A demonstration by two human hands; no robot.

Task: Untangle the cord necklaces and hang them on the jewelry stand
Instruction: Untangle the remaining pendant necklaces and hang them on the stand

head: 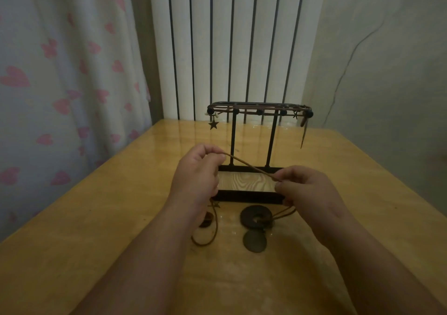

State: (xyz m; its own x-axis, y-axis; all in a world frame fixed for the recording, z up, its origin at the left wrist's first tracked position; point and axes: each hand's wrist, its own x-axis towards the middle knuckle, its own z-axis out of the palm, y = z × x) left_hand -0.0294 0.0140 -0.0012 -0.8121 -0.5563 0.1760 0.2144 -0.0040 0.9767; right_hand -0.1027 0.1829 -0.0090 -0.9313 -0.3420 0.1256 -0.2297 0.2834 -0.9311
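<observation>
A black jewelry stand [260, 111] with a wood-grain base stands on the table. A cord necklace with a star charm [213, 124] lies draped over its top rack. In front of the stand, my left hand [197, 176] and my right hand [307, 191] each pinch an end of a tan cord [249, 167] stretched taut between them. More cord trails down from both hands to the table. There lie a dark ring pendant [257, 215], a dark round disc [254, 241], a small dark pendant [206, 220] and a cord loop [214, 235].
The yellow wooden table [96, 218] reaches to a white ribbed radiator [229, 43] behind the stand. A curtain with pink hearts [60, 72] hangs on the left. On the right is a pale wall [387, 60] with a thin wire.
</observation>
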